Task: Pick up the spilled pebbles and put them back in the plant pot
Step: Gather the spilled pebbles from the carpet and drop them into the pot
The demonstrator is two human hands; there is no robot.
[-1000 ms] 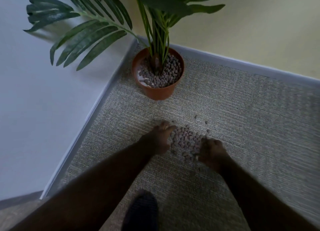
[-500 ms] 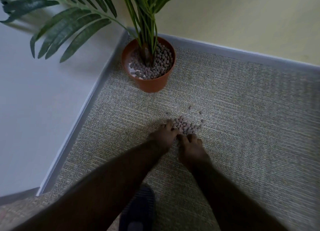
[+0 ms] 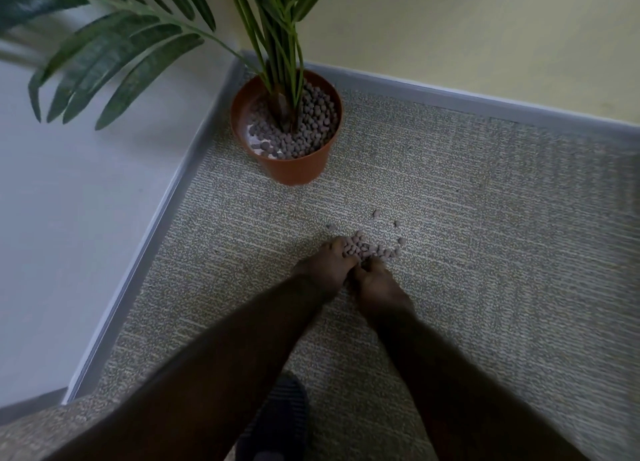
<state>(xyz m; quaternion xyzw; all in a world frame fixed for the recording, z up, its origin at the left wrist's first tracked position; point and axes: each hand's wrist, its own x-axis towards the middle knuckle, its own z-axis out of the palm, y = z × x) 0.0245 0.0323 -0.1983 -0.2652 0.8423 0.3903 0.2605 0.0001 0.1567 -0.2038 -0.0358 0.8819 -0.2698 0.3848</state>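
A small heap of grey-brown pebbles (image 3: 367, 249) lies on the carpet in front of a terracotta plant pot (image 3: 294, 169) that holds a green palm and more pebbles. My left hand (image 3: 329, 263) and my right hand (image 3: 375, 280) rest on the carpet side by side, touching each other, with curled fingers cupped against the near side of the heap. Pebbles pile against the fingertips of both. A few single pebbles (image 3: 375, 213) lie scattered beyond the heap.
The pot stands in a room corner where a grey skirting board (image 3: 450, 97) meets the white wall on the left and the yellow wall behind. Palm fronds (image 3: 121, 62) hang over the left wall. A dark shoe (image 3: 277, 419) shows at the bottom.
Both hands have come together from either side of the spill, sweeping the spread pebbles into a tighter heap. The view has shifted slightly so the pot sits higher.
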